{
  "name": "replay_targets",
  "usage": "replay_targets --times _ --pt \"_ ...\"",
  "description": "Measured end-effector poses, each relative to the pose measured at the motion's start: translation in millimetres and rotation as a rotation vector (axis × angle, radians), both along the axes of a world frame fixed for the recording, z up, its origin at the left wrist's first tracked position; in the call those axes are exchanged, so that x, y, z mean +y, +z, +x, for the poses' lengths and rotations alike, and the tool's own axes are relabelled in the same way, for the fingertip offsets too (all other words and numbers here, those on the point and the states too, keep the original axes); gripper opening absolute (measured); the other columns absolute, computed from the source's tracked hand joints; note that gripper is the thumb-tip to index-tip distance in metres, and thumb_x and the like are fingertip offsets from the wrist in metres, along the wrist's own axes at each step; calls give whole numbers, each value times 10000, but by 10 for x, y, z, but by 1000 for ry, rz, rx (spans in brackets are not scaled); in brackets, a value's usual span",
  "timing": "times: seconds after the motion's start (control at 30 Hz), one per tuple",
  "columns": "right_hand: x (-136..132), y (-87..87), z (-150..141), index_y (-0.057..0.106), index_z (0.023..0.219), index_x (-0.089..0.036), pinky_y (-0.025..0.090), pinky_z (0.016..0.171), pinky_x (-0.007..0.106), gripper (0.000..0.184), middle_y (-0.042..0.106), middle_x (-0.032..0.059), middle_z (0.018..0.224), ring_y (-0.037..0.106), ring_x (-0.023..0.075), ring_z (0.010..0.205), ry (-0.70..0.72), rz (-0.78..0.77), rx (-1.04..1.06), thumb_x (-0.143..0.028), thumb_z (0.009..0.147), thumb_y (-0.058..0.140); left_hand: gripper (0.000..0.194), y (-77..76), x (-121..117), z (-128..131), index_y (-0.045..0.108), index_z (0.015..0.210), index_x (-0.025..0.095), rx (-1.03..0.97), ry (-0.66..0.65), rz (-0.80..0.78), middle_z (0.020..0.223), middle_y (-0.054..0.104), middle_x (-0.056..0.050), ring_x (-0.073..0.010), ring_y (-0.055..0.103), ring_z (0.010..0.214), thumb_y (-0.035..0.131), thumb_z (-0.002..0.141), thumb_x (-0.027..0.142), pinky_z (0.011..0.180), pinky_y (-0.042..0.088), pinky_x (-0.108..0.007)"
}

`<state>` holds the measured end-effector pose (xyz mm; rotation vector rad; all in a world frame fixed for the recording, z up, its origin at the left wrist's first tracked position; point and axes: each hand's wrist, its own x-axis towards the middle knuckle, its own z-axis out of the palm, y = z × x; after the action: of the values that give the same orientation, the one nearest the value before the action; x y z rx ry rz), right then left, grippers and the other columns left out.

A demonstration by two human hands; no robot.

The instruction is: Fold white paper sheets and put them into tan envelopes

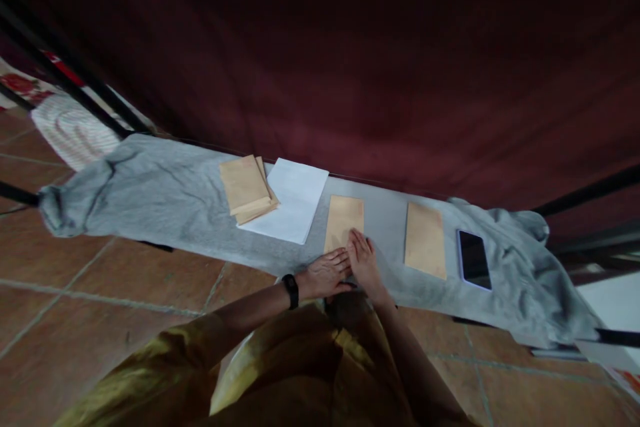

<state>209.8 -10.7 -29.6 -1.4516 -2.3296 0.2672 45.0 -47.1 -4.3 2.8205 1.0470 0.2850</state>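
Observation:
In front of me a tan paper envelope lies flat on the grey cloth. My left hand, with a black band on its wrist, rests flat across the envelope's near end, fingers stretched out. Beside it my right hand lies with extended fingers pressed on the envelope's near right part, touching the left fingertips. The two hands hide the envelope's near edge. Further left, a stack of tan envelopes overlaps a pile of white paper sheets. Another tan envelope lies separately on the right.
A phone with a dark screen lies right of the single envelope. Grey cloth covers the long narrow surface and bunches at both ends. Behind it hangs a dark red curtain. Dark metal bars stand at the left; floor tiles lie below.

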Motion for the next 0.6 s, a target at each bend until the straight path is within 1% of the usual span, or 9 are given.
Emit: replay_targets --times 0.1,0.17,0.27,0.37,0.5,0.6 --pt "223 23 -113 438 1514 -172 231 1220 486 517 371 104 1615 318 213 1498 50 -18 -114 -288 1073 194 525 24 -14 -13 592 1348 173 -22 -11 -4 1404 608 -126 -255 449 1406 539 967 530 1234 247 -401" --pt "364 29 -191 402 1538 -195 206 1228 482 519 311 88 1643 291 220 1510 44 -22 -161 -330 1076 208 532 22 -13 -12 579 1370 198 -38 -10 -20 1409 607 -109 -251 454 1402 559 957 533 1233 256 -406" --pt "564 31 -278 351 1565 -214 206 1223 491 528 279 93 1653 274 236 1516 6 -19 -199 -363 1070 240 593 -1 -5 -9 521 1435 219 -53 -12 -38 1460 569 -100 -248 435 1423 599 938 533 1233 258 -411" --pt "737 43 -336 347 1567 -208 209 1213 517 537 269 110 1656 275 270 1512 -24 -13 -221 -376 1063 271 649 -20 8 -15 471 1480 213 -52 -35 -48 1520 512 -105 -241 387 1460 594 938 549 1233 254 -401" --pt "870 70 -381 334 1571 -177 203 1209 522 551 278 140 1650 278 293 1507 -35 1 -234 -379 1061 279 657 -21 21 -28 431 1511 208 -36 -58 -40 1573 445 -102 -232 319 1500 563 959 540 1244 226 -391" --pt "858 75 -374 322 1573 -155 198 1212 525 561 281 153 1646 281 286 1507 -26 8 -231 -381 1063 271 675 -18 15 -31 425 1514 184 -47 -61 -15 1572 445 -112 -240 324 1499 566 957 541 1246 220 -387"
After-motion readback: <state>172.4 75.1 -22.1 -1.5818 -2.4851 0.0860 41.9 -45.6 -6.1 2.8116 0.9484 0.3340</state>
